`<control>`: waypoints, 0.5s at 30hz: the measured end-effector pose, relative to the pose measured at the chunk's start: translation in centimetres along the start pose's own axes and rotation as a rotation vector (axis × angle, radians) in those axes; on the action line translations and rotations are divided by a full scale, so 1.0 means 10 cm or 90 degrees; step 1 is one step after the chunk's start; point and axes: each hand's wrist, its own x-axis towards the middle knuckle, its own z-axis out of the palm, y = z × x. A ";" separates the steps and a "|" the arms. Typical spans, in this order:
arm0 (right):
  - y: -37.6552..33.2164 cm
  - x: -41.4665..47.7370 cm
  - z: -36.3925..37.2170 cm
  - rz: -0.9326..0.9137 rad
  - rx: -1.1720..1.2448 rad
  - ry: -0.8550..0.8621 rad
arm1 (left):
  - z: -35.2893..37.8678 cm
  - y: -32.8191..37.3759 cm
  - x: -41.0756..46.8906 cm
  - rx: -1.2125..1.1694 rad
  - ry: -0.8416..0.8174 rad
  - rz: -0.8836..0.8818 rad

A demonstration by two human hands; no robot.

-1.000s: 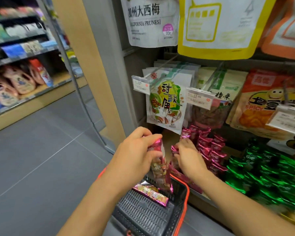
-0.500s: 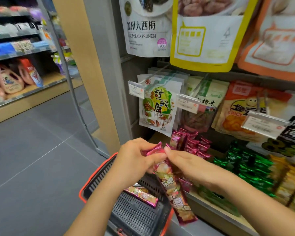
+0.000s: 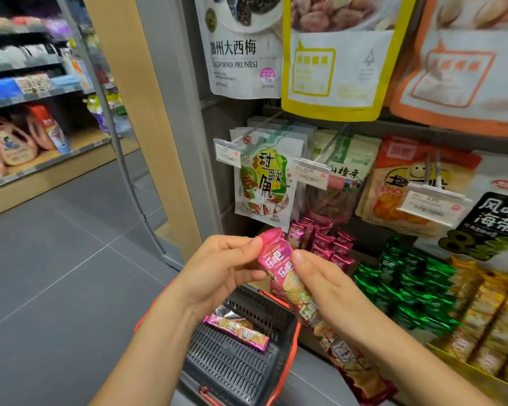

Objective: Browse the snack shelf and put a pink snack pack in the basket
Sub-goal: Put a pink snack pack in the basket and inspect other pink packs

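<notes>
The left hand (image 3: 223, 271) pinches the upper left edge of the pink snack pack (image 3: 276, 256) between thumb and forefinger. The right hand (image 3: 326, 285) pinches the same pack just below, thumb pressed on its printed front and fingers curled behind. Half a second ago both hands nipped only the twisted top. The pack now sits higher and is turned face up, so its white lettering shows. A second ago the right hand was still down among the stock on the shelf (image 3: 305, 379). The pack is the top of a long strip that slants down and to the right under the right wrist. Its lower end hangs past the red right rim of the basket (image 3: 226, 364), in front of the shelf's front edge and not inside the basket. On the basket floor, close to the far wall, a second pink pack (image 3: 236, 331) lies across, where it lay before. Behind the hands, at the shelf's left end, stand upright pink packs (image 3: 326, 241). Green packs (image 3: 408, 282) are beside them to the right, and gold packs (image 3: 487, 312) lie further right. A white hanging bag (image 3: 264, 183) is on a peg above the pink stock.
</notes>
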 end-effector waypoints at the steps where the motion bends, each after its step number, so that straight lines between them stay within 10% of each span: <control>1: 0.00 -0.01 0.00 0.006 -0.001 -0.006 | 0.00 0.00 0.00 0.008 0.006 0.002; 9: 0.01 -0.01 -0.04 0.033 -0.054 -0.007 | 0.05 -0.11 0.06 0.417 0.203 0.137; 15: -0.02 -0.05 -0.06 0.045 0.005 -0.034 | 0.12 -0.13 0.06 0.350 0.251 0.202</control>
